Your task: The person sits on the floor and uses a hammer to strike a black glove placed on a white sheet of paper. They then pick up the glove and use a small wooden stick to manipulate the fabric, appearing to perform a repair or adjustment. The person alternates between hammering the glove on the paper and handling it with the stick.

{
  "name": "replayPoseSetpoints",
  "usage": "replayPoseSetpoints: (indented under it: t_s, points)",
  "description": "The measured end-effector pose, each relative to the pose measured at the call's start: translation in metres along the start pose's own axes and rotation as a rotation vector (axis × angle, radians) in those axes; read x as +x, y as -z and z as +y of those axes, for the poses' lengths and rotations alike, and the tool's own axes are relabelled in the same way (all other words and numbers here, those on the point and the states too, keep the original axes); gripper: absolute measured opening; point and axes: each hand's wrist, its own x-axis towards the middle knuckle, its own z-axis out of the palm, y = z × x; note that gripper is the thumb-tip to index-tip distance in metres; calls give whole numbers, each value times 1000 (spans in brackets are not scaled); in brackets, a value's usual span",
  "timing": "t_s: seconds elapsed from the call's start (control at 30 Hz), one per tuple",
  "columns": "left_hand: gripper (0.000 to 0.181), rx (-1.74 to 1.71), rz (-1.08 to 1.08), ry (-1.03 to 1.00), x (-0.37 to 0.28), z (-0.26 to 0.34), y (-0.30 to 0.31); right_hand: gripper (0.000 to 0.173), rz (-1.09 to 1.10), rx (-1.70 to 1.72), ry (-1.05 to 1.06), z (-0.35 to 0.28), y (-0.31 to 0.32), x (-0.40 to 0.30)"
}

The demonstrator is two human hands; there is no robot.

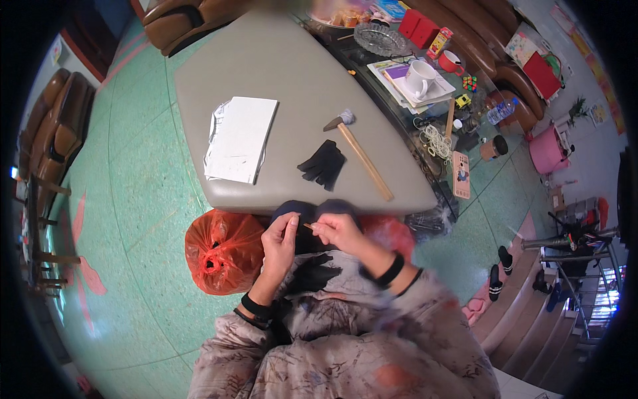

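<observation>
Above my lap, at the near edge of a grey padded surface, my two hands are close together. My right hand pinches a small thin brown piece between thumb and fingers. My left hand has its thumb against its fingers; whether something is between them is too small to tell. A black fringed piece of fabric lies on the padded surface, beside a wooden-handled hammer with pale wrapping on one end of its head. Another black piece rests on my lap. White sheets lie at the left.
A tied red plastic bag is beside my left arm. The glass-topped table at the right holds a white mug, papers, rubber bands and a phone. Brown leather seats and steps are farther off.
</observation>
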Motion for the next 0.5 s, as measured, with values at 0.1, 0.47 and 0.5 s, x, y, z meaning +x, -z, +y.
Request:
replayPoseSetpoints:
  t_s: [0.1, 0.47, 0.5]
  points:
    - [23, 78, 45, -38, 8, 8, 1, 23, 174, -122, 31, -6, -18, -3]
    - [17, -345, 34, 260, 9, 2, 2, 20, 317, -315, 61, -3, -18, -19]
    - [17, -334, 37, 245, 8, 0, 1, 19, 323, -330, 78, -3, -19, -19]
